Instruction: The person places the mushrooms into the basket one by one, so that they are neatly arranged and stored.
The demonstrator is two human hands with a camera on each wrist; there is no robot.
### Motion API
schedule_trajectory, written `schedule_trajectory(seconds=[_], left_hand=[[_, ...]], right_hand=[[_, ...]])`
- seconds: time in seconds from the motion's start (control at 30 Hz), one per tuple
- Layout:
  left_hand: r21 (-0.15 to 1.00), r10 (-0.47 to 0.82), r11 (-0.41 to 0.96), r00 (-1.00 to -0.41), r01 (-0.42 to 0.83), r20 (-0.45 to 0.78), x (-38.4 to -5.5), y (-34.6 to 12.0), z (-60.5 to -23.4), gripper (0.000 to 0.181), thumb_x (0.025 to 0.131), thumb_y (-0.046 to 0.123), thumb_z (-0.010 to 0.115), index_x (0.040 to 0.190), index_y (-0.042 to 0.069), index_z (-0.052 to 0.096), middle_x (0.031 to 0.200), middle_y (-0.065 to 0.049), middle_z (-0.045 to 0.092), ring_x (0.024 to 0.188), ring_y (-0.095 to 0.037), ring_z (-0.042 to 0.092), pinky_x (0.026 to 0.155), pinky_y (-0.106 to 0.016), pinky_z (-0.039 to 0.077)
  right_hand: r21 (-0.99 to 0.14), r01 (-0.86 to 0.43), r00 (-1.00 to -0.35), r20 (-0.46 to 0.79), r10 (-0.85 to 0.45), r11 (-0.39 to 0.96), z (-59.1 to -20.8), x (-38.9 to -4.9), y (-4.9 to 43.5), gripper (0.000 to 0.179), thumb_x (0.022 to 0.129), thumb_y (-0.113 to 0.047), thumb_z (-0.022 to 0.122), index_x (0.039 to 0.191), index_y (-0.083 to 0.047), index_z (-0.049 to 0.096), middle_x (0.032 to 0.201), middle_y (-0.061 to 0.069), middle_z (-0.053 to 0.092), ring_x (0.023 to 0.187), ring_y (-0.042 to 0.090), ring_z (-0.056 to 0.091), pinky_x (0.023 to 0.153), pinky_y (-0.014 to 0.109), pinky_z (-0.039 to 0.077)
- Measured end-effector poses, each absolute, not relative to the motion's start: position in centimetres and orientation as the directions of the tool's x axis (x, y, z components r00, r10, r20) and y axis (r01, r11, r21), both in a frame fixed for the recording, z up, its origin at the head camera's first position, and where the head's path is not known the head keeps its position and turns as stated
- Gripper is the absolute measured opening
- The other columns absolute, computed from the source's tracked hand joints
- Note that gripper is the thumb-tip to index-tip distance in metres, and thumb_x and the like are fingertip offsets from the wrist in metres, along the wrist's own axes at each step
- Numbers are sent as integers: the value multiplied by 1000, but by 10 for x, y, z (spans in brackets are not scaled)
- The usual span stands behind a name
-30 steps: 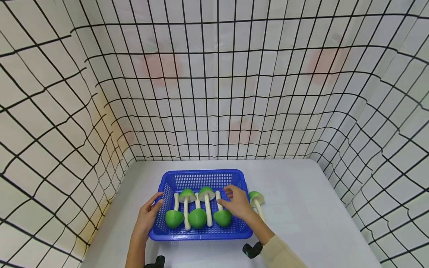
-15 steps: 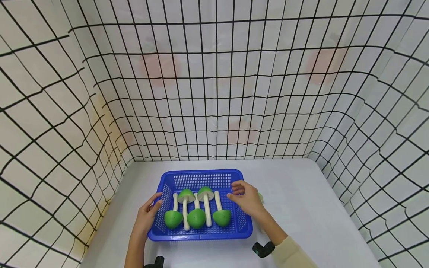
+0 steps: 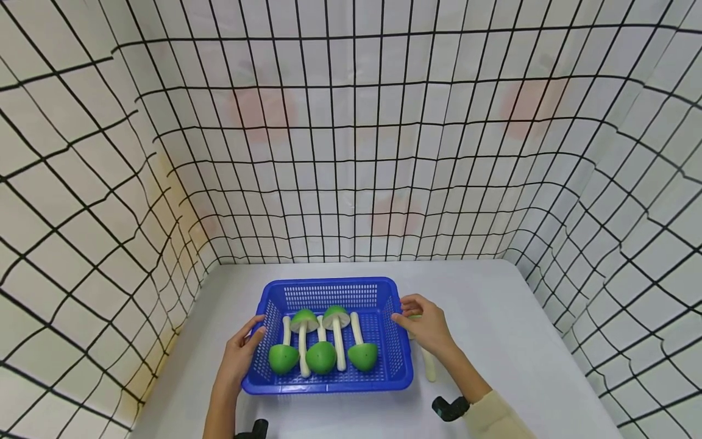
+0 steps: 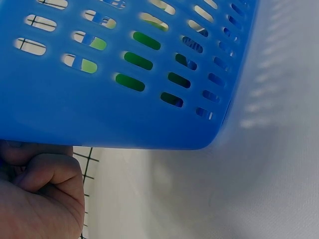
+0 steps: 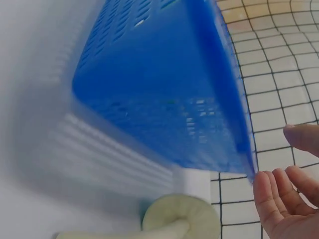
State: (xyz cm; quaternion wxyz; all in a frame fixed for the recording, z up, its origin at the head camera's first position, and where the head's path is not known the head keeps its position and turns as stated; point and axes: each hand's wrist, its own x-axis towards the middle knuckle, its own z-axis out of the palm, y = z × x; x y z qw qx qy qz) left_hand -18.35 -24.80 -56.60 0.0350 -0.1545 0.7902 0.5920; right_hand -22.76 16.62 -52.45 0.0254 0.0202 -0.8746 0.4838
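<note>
A blue perforated plastic basket [image 3: 389,385] stands on the table with several green-capped toy mushrooms [image 3: 363,356] in a row inside, caps alternating near and far. At its left rim, my left hand [image 3: 241,347] grips the edge; the left wrist view shows fingers [image 4: 52,172] curled beneath the rim. Just outside the right rim is my right hand [image 3: 432,329], holding nothing, thumb and fingers apart, fingertips [image 5: 261,186] right by the rim in the right wrist view. Below it lies another toy mushroom [image 3: 429,366], its cap mostly hidden by the hand; the pale cap underside [image 5: 204,219] shows in the right wrist view.
A white table [image 3: 493,341] bears the basket. Black grid netting [image 3: 340,152] before white walls encloses the far, left and right sides. Black wrist camera mounts [image 3: 450,408] sit at both wrists.
My right hand has moved right, out from over the basket's mushrooms and past its right rim, now covering part of the mushroom outside. My left hand and the basket stay in place.
</note>
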Motion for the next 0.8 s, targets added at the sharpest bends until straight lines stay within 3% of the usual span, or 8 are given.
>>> schedule_trajectory(seconds=[0.37,0.8], left_hand=[[924,-202,260,-951,-282,-233,-183,-248,-566,55,92,58,54,141,33,48,159,-13,28,144,-43,28,111,-64,23],[923,-208,260,-950,-282,-232,-184,-248,-568,55,93,57,54,141,32,48,159,-14,29,143,-44,29,110,-64,24]], right_hand=[[-826,-55,-997,75,12,561,-546,-224,194,40,80,-27,80,113,-11,64,104,7,69,94,19,64,78,27,54],[-776,-3,-998,42,48,631,-577,-222,221,47,81,-35,79,116,-9,62,109,7,68,98,22,63,83,35,53]])
